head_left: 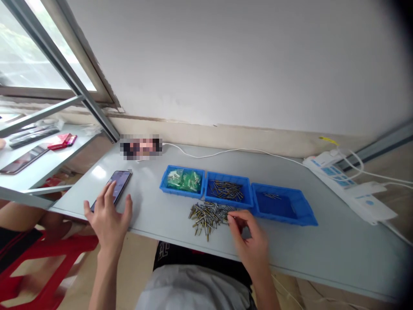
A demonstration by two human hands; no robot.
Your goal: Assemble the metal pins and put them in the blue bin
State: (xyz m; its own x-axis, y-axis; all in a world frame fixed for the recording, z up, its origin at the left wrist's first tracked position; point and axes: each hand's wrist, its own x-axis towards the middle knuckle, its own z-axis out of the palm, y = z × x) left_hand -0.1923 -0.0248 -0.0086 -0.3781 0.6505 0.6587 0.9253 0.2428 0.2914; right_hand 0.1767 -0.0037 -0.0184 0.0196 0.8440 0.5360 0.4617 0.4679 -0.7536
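Note:
My left hand is spread over a smartphone lying on the table at the left, its fingers apart and a fingertip at or just above the screen. Thumb and forefinger of my right hand are pinched together at the right edge of a loose pile of thin metal pins, some with brass-coloured ends. Whatever the pinch holds is too small to make out. Behind the pile stand three joined blue bins: the left bin has green-and-white packets, the middle bin many dark pins, the right bin a few pins.
A white power strip with cables stands at the right. One white cable runs along the wall to a blurred-out object at the back left. Beside the table are a metal frame post, a red stool and another person's leg.

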